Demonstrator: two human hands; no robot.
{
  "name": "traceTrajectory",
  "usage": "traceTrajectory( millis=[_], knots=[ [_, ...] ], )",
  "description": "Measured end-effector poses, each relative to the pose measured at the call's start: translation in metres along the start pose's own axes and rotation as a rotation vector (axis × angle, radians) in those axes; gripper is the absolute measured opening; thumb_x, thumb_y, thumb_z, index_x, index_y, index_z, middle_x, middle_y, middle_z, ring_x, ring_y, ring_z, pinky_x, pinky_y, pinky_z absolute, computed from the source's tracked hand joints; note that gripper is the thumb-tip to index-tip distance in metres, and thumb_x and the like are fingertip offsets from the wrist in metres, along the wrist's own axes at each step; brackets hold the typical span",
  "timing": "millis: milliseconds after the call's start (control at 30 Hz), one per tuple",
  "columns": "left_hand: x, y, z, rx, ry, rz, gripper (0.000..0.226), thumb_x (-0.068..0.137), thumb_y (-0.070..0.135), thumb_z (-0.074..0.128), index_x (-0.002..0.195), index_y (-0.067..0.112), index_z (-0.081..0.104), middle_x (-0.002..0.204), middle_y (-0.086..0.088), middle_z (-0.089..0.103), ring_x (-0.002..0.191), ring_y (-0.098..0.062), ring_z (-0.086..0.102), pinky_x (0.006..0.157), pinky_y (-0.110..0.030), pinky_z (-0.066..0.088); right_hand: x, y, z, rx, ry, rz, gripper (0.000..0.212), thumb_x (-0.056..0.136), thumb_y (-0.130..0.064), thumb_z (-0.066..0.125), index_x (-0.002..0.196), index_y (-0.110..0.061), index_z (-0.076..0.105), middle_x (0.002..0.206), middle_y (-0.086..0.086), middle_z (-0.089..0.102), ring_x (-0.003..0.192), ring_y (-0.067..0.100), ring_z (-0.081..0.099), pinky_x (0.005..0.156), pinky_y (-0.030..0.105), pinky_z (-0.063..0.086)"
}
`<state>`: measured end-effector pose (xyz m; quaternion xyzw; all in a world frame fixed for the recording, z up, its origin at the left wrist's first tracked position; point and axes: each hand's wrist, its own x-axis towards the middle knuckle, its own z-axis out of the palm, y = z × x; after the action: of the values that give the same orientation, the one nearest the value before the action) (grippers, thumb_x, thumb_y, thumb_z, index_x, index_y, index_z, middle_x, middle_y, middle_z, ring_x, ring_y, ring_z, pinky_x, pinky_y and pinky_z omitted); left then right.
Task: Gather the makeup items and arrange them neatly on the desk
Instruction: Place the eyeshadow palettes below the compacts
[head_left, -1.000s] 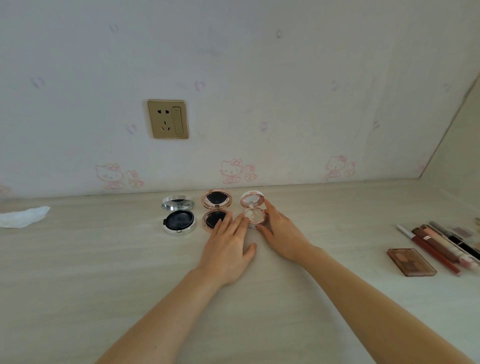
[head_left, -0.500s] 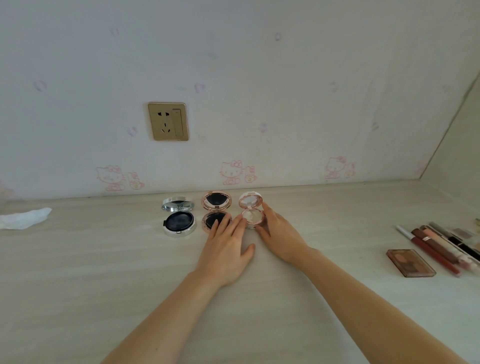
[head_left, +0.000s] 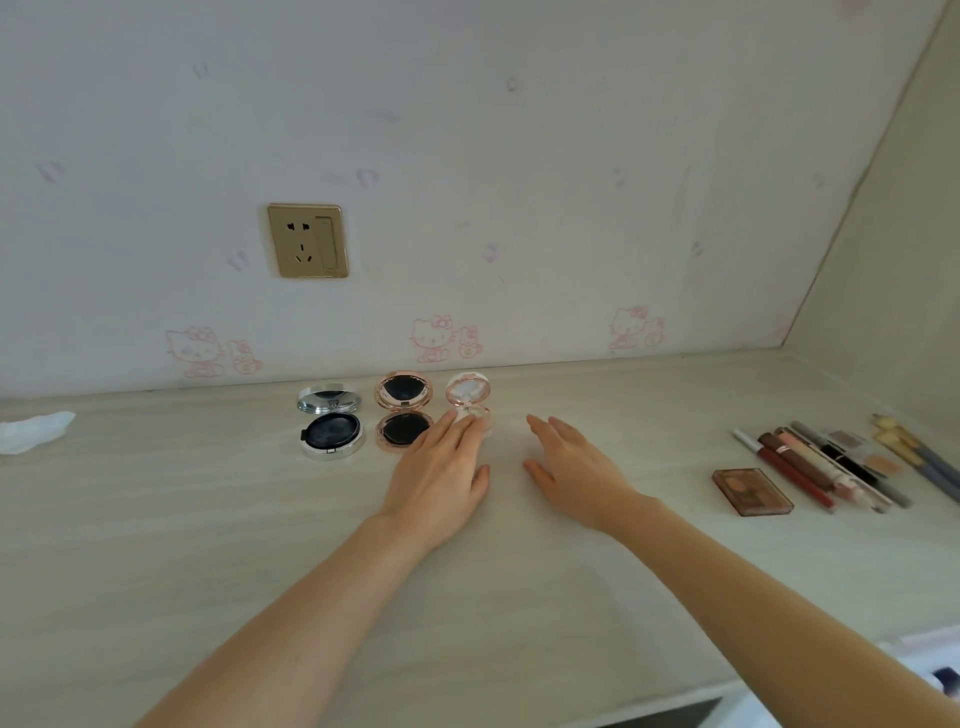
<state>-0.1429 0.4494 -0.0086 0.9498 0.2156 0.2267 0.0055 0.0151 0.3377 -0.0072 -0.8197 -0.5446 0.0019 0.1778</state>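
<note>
Right now my left hand (head_left: 441, 478) lies flat on the tabletop (head_left: 156, 519), fingers straight, its tips touching the near edge of the pale pink compact (head_left: 469, 402); it grasps nothing. My right hand (head_left: 571, 473) is released too, fingers loosely spread, just right of that compact and apart from it.

The pale pink compact stands open at the right end of a row along the far wall. Just left of it is the rose-gold compact (head_left: 404, 413), also open, and further left the silver compact (head_left: 330, 421), open with its mirror tilted up. Well apart on the right lie the brown eyeshadow palette (head_left: 752, 491) and a loose fan of lip glosses and pencils (head_left: 831, 467), which I judge not yet gathered.

As I read it, the compact row is nearly set and the right-hand pile comes next. The risk sits under my left fingertips: any sideways drag could shove the light pink compact out of line or into its rose-gold neighbour, or snap its upright lid shut. Sweeping the right hand toward the pencils could roll them, since they are round and lie unevenly. A crumpled tissue (head_left: 31, 431) rests at the far left.
</note>
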Motion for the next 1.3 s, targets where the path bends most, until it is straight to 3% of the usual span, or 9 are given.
traceTrajectory(
  millis=[233,500,767,1000,1167,1300],
  knots=[
    [0.003,0.059,0.006,-0.106,-0.002,0.074,0.043,0.095,0.03,0.046,0.136,0.015,0.046,0.136,-0.002,0.052,0.137,-0.016,0.031,0.104,-0.027,0.03,-0.061,0.036,-0.034,-0.105,0.037,0.009,0.057,0.099,-0.03,0.043,0.15,-0.012,0.022,0.15,0.009,0.036,0.144,0.022,0.02,0.114,0.032,0.022],
    [0.005,0.131,0.027,-0.209,-0.033,0.169,0.037,0.095,0.03,0.046,0.127,0.016,0.057,0.124,0.0,0.059,0.126,-0.015,0.042,0.101,-0.028,0.037,-0.124,0.088,-0.071,-0.149,0.064,0.082,0.053,0.098,-0.029,0.046,0.146,-0.014,0.031,0.141,0.004,0.045,0.136,0.02,0.032,0.109,0.03,0.03],
    [0.024,0.191,0.042,-0.271,-0.067,0.226,0.036,0.094,0.028,0.045,0.127,0.016,0.057,0.125,0.0,0.059,0.124,-0.017,0.043,0.099,-0.033,0.039,-0.162,0.142,-0.09,-0.151,0.086,0.206,0.047,0.097,-0.028,0.048,0.142,-0.017,0.037,0.134,0.002,0.049,0.132,0.02,0.037,0.101,0.032,0.038],
    [0.042,0.217,0.058,-0.287,-0.099,0.19,0.037,0.093,0.03,0.048,0.126,0.015,0.053,0.128,0.0,0.054,0.121,-0.021,0.043,0.095,-0.035,0.041,-0.161,0.163,-0.092,-0.125,0.126,0.21,0.045,0.095,-0.024,0.051,0.138,-0.017,0.043,0.138,0.003,0.047,0.132,0.02,0.036,0.101,0.028,0.035],
    [0.058,0.224,0.064,-0.344,-0.112,0.161,0.041,0.092,0.032,0.051,0.129,0.015,0.05,0.131,0.0,0.052,0.123,-0.02,0.042,0.097,-0.032,0.04,-0.151,0.17,-0.096,-0.162,0.106,0.181,0.05,0.093,-0.024,0.056,0.14,-0.014,0.041,0.142,0.007,0.046,0.136,0.026,0.032,0.109,0.038,0.029],
    [0.065,0.224,0.068,-0.36,-0.16,0.134,0.043,0.092,0.037,0.053,0.128,0.014,0.049,0.131,-0.003,0.053,0.126,-0.021,0.04,0.1,-0.034,0.038,-0.141,0.173,-0.098,-0.185,0.062,0.167,0.055,0.091,-0.028,0.056,0.142,-0.015,0.039,0.143,0.004,0.045,0.138,0.024,0.029,0.111,0.039,0.028]
  ],
)
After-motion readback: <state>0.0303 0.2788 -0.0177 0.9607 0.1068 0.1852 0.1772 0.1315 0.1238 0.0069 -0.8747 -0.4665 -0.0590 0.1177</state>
